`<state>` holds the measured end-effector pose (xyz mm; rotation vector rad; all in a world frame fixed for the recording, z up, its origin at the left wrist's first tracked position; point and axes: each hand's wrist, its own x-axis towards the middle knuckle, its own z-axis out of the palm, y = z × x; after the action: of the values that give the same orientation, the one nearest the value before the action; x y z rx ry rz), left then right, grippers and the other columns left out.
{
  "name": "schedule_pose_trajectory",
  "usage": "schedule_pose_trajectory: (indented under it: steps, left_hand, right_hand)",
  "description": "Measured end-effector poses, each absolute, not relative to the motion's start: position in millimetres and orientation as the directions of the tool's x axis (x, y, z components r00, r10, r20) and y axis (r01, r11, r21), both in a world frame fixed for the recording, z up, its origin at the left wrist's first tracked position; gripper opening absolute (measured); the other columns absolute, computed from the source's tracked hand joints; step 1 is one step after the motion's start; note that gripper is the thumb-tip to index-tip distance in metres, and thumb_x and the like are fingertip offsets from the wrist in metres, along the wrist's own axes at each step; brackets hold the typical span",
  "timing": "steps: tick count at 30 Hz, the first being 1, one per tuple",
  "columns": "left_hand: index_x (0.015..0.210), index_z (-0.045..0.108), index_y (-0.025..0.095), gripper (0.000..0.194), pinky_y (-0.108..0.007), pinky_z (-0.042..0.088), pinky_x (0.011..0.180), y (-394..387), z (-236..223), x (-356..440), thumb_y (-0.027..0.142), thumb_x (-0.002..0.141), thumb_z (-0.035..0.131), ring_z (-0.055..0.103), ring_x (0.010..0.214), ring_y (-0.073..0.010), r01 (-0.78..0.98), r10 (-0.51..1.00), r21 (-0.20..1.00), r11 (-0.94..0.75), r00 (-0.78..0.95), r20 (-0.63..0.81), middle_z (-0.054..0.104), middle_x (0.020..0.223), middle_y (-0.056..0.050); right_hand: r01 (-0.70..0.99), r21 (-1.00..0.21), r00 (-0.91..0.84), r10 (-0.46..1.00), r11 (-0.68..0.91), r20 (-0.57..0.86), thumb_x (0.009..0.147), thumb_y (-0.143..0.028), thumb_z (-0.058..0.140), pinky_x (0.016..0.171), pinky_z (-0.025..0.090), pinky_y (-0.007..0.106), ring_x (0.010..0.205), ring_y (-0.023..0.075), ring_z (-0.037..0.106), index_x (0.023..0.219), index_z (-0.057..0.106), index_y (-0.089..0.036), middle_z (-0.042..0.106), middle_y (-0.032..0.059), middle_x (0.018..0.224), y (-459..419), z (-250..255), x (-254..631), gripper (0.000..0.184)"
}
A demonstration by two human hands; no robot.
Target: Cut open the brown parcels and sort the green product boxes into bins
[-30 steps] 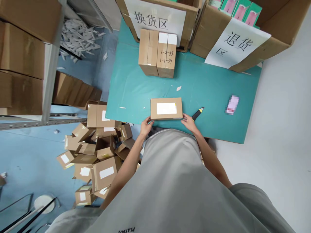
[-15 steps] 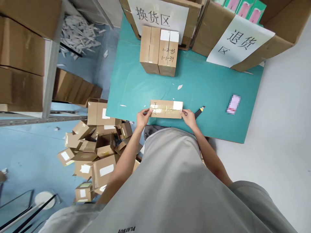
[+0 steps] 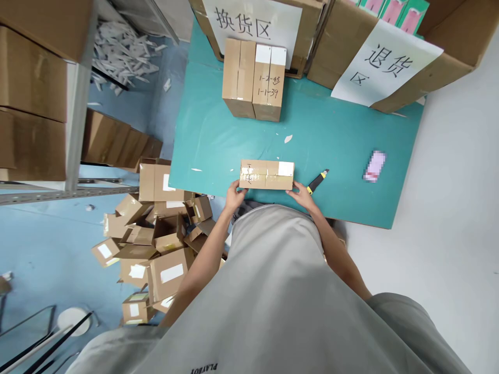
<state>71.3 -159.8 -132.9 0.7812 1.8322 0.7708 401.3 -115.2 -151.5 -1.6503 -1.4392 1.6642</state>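
Left hand (image 3: 234, 197), right hand (image 3: 303, 196) slid nearer | both grasping taped brown cardboard box (image 3: 266, 175) | green counter (image 3: 331, 130)

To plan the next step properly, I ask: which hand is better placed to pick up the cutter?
Probably the right hand: the cutter lies just beside it. The left hand is farther away, at the opposite end of the taped box.
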Motion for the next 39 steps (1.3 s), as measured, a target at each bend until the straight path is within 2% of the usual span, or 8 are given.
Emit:
schedule_pose_trajectory:
  steps: [3,7,12,18,23,27,32,39]
  left_hand:
    - [0.122,0.085,0.017,0.040,-0.049,0.062,0.119,-159,-120,66,0.026,0.083,0.076,0.064,0.151,-0.0366,0.153,0.801,0.815,0.559,-0.353,-0.483,0.070,0.157,-0.018]
    - [0.116,0.088,0.019,0.034,-0.050,0.059,0.124,-153,-109,53,0.040,0.091,0.080,0.063,0.153,-0.0370,0.154,0.835,0.860,0.487,-0.370,-0.407,0.070,0.160,-0.017]
    - [0.117,0.087,0.015,0.039,-0.053,0.056,0.127,-146,-120,52,0.045,0.094,0.077,0.072,0.141,-0.0373,0.135,0.771,0.791,0.596,-0.370,-0.518,0.082,0.141,-0.017]
    - [0.153,0.069,0.010,0.058,-0.052,0.062,0.118,-167,-140,52,0.040,0.104,0.060,0.078,0.133,-0.0330,0.001,0.693,0.754,0.657,-0.396,-0.603,0.079,0.147,-0.023]
    - [0.124,0.082,0.014,0.042,-0.056,0.060,0.121,-181,-142,54,0.025,0.085,0.071,0.079,0.131,-0.0368,0.113,0.729,0.744,0.659,-0.341,-0.594,0.085,0.134,-0.019]
    - [0.116,0.083,0.016,0.034,-0.054,0.061,0.121,-180,-134,59,0.025,0.085,0.074,0.078,0.131,-0.0364,0.129,0.756,0.765,0.631,-0.322,-0.569,0.087,0.127,-0.014]
    - [0.120,0.084,0.014,0.038,-0.049,0.063,0.119,-167,-113,58,0.038,0.091,0.079,0.077,0.132,-0.0340,0.144,0.802,0.819,0.555,-0.354,-0.481,0.083,0.135,-0.016]
    - [0.115,0.088,0.015,0.044,-0.045,0.065,0.113,-143,-88,48,0.054,0.096,0.080,0.080,0.120,-0.0326,0.237,0.820,0.822,0.517,-0.412,-0.397,0.085,0.122,-0.015]
  right_hand:
    - [0.421,-0.855,-0.203,0.888,-0.301,-0.413,0.090,-0.078,0.082,0.129,0.054,0.055,0.153,0.0362,0.064,0.142,0.084,-0.027,0.073,0.0139,0.158,-107,-143,407,0.073]
    - [0.489,-0.844,-0.178,0.922,-0.220,-0.343,0.098,-0.083,0.072,0.138,0.044,0.054,0.154,0.0355,0.064,0.126,0.092,-0.026,0.073,0.0140,0.159,-93,-138,409,0.066]
    - [0.531,-0.809,-0.202,0.890,-0.251,-0.409,0.102,-0.074,0.071,0.130,0.054,0.054,0.142,0.0366,0.073,0.112,0.094,-0.024,0.084,0.0145,0.141,-90,-145,397,0.055]
    - [0.516,-0.789,-0.197,0.851,-0.333,-0.487,0.106,-0.053,0.066,0.123,0.059,0.056,0.133,0.0363,0.079,0.121,0.090,-0.023,0.087,0.0130,0.135,-105,-157,407,0.041]
    - [0.495,-0.788,-0.258,0.804,-0.366,-0.535,0.090,-0.043,0.086,0.110,0.069,0.054,0.123,0.0339,0.083,0.131,0.088,-0.024,0.088,0.0109,0.133,-123,-160,408,0.045]
    - [0.467,-0.821,-0.292,0.819,-0.328,-0.493,0.090,-0.055,0.089,0.112,0.068,0.054,0.131,0.0360,0.079,0.138,0.086,-0.024,0.082,0.0126,0.145,-121,-149,406,0.057]
    - [0.458,-0.857,-0.230,0.901,-0.235,-0.369,0.096,-0.072,0.079,0.111,0.068,0.050,0.124,0.0344,0.079,0.138,0.087,-0.024,0.082,0.0121,0.134,-95,-123,405,0.064]
    - [0.548,-0.812,-0.192,0.915,-0.200,-0.355,0.100,-0.079,0.071,0.101,0.067,0.047,0.099,0.0330,0.083,0.100,0.095,-0.023,0.090,0.0102,0.105,-72,-103,391,0.061]
